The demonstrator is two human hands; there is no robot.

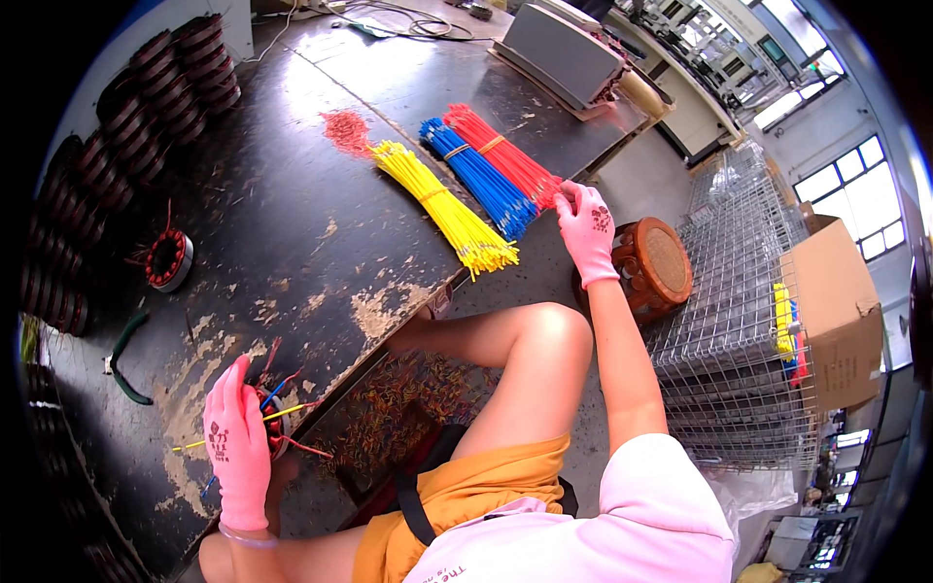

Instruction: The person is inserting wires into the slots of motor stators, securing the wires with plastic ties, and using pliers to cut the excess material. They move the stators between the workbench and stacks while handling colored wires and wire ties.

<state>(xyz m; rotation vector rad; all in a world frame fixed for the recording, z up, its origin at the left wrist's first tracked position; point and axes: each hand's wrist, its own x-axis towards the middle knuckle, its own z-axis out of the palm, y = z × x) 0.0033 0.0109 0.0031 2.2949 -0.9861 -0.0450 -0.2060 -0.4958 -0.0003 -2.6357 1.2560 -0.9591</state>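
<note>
My left hand (236,442), in a pink glove, grips a small round motor stator (278,424) at the table's near edge. Blue, yellow and red wires stick out from it, and the palm hides part of the ring. My right hand (589,231), gloved the same way, reaches far right with thumb and fingers pinched at the near end of a bundle of red wires (501,154). Beside that lie a blue wire bundle (476,177) and a yellow wire bundle (442,206), all tied round the middle, their near ends jutting past the table edge.
Stacks of stators (165,83) line the table's left side, and a single stator (169,260) sits nearer. A dark green strip (123,360) and red scraps (347,132) lie on the worn table (262,165). Rightward are a wooden stool (653,269), wire cages (729,321) and a carton (838,311).
</note>
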